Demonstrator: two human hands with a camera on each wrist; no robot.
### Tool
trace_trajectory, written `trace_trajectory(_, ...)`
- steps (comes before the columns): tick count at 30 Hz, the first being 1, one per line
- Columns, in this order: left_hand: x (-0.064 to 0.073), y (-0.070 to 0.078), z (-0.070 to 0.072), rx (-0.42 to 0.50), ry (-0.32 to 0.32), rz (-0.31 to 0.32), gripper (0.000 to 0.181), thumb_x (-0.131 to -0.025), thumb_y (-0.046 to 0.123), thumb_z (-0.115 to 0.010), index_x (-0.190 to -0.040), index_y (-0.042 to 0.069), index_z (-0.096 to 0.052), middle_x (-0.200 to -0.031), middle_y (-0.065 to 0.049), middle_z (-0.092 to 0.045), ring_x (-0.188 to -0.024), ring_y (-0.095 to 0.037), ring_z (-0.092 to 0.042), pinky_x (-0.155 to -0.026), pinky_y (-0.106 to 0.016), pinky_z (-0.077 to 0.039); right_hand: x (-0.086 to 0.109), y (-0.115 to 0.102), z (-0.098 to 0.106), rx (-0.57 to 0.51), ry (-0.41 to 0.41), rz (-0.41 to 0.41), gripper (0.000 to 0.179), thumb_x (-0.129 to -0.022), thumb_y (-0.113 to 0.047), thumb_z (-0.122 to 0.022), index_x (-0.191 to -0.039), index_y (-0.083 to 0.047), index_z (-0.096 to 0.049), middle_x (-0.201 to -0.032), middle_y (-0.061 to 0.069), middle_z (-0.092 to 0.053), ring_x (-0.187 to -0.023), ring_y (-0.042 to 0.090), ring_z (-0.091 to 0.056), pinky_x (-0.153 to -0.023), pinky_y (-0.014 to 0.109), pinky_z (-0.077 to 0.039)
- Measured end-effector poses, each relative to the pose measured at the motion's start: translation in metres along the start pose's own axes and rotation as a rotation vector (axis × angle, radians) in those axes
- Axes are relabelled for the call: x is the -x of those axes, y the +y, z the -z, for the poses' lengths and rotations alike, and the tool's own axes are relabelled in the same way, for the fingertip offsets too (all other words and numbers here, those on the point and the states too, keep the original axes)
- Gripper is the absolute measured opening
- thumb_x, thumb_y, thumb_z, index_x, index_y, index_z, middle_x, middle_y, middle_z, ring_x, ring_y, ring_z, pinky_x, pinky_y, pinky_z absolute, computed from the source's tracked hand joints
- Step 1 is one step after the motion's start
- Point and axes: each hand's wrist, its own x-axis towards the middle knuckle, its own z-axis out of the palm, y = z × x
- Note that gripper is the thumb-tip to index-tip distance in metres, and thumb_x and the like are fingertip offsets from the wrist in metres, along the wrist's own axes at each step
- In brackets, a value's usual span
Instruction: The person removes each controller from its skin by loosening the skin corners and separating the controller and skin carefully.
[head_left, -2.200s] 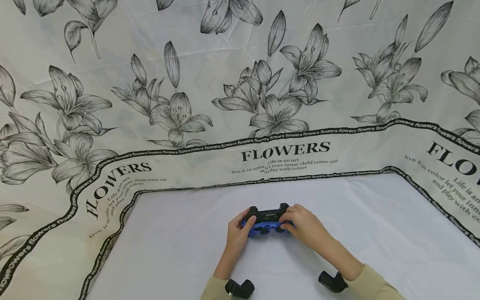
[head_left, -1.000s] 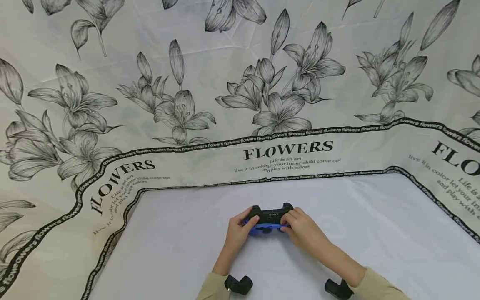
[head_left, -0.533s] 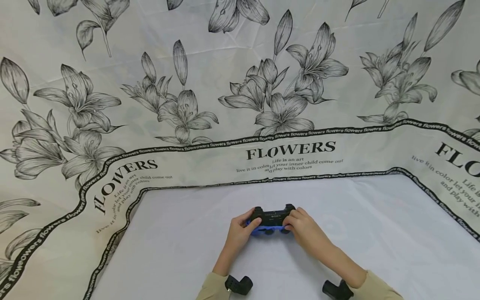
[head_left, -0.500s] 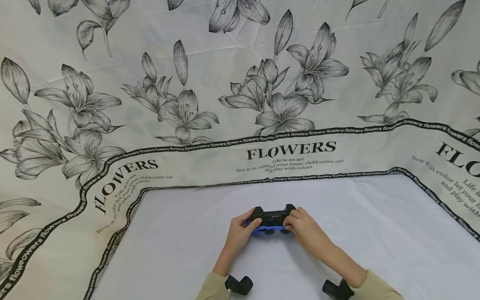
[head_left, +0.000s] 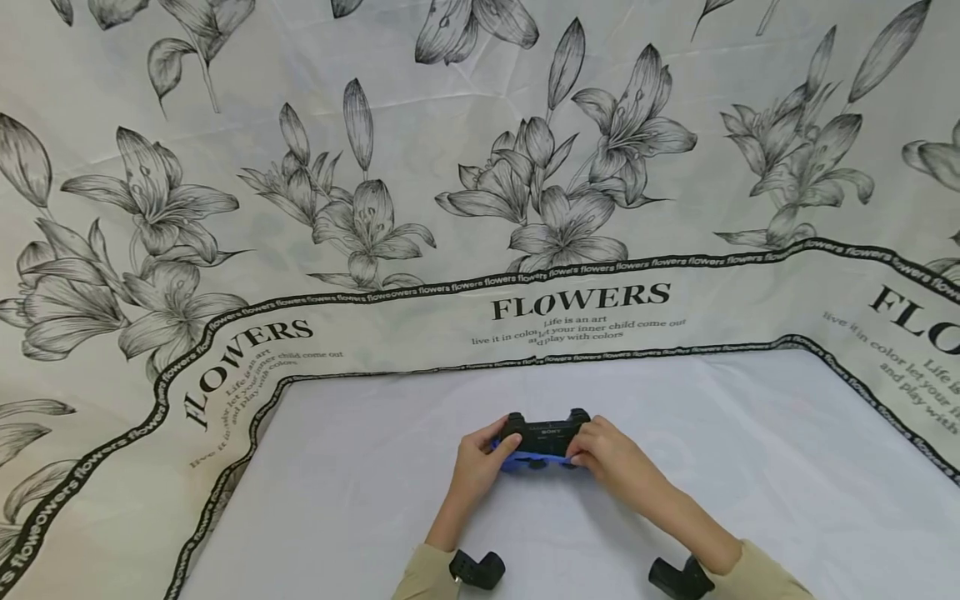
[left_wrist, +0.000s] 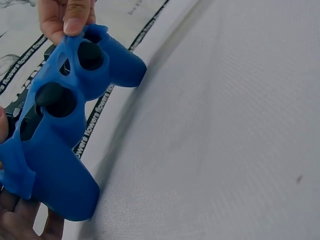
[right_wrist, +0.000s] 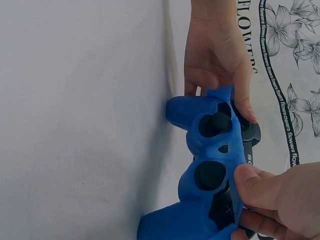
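Note:
A black Sony game controller (head_left: 546, 437) is held over the table, its shoulder-button edge facing up. A blue silicone cover (left_wrist: 65, 170) wraps its grips and face, with both thumbsticks poking through. Along the upper edge the cover stands loose, and black casing shows behind it. My left hand (head_left: 476, 462) grips the controller's left end, thumb on the near side. At the other end my right hand (head_left: 611, 458) pinches the cover's edge between thumb and fingers. In the right wrist view the right thumb (right_wrist: 255, 187) presses that edge near the face buttons.
A white cloth (head_left: 360, 483) covers the table. Behind and at the sides hangs a flower-print curtain (head_left: 420, 333) with black trim. Black wrist devices (head_left: 478, 570) sit at both cuffs.
The controller has tilted so less of its blue face shows in the head view. My right fingers have shifted slightly along the cover's edge; the left hand keeps its hold.

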Motion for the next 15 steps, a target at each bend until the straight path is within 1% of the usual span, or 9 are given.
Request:
trace_trajectory(3, 0.001, 0.000, 0.000, -0.001, 0.023, -0.010, 0.041, -0.091, 0.010, -0.065, -0.125, -0.012, -0.056, -0.127, -0.028, -0.057, -0.121, -0.037, -0.056, -0.096, -0.042, -0.048, 0.002, -0.001, -0.002, 0.008, 0.030, 0.011, 0.006, -0.080, -0.010, -0.073, -0.079, -0.015, -0.069, -0.082, -0.009, -0.063, -0.081, 0.008, -0.051, -0.073, 0.024, -0.051)
trace_trajectory(5, 0.001, 0.000, 0.000, -0.006, 0.033, -0.017, 0.041, -0.091, 0.010, -0.065, -0.124, -0.012, -0.056, -0.126, -0.028, -0.058, -0.119, -0.036, -0.057, -0.095, -0.042, -0.049, 0.004, -0.002, -0.004, 0.031, 0.057, 0.020, 0.009, -0.078, -0.009, -0.075, -0.079, -0.016, -0.070, -0.081, -0.010, -0.063, -0.081, 0.008, -0.051, -0.073, 0.023, -0.051)
trace_trajectory(9, 0.002, 0.002, 0.000, -0.045, 0.058, -0.043, 0.040, -0.090, 0.010, -0.066, -0.122, -0.012, -0.058, -0.123, -0.028, -0.061, -0.116, -0.036, -0.059, -0.093, -0.043, -0.050, 0.009, -0.004, -0.009, 0.093, 0.109, 0.035, 0.014, -0.075, -0.006, -0.078, -0.078, -0.017, -0.071, -0.081, -0.011, -0.063, -0.079, 0.006, -0.054, -0.071, 0.021, -0.052)
trace_trajectory(12, 0.003, 0.004, -0.001, -0.060, 0.062, -0.056, 0.039, -0.089, 0.010, -0.067, -0.120, -0.013, -0.059, -0.121, -0.029, -0.061, -0.115, -0.037, -0.059, -0.092, -0.045, -0.050, 0.012, -0.005, -0.010, 0.115, 0.133, 0.038, 0.017, -0.072, -0.004, -0.080, -0.077, -0.018, -0.071, -0.081, -0.011, -0.064, -0.079, 0.006, -0.056, -0.072, 0.022, -0.053)
trace_trajectory(15, 0.003, 0.007, -0.001, -0.056, 0.061, -0.045, 0.039, -0.089, 0.009, -0.067, -0.120, -0.013, -0.059, -0.121, -0.029, -0.061, -0.116, -0.038, -0.059, -0.092, -0.045, -0.050, 0.014, -0.004, -0.010, 0.112, 0.141, 0.057, 0.018, -0.071, -0.004, -0.080, -0.077, -0.019, -0.072, -0.082, -0.012, -0.065, -0.080, 0.006, -0.057, -0.072, 0.024, -0.054)
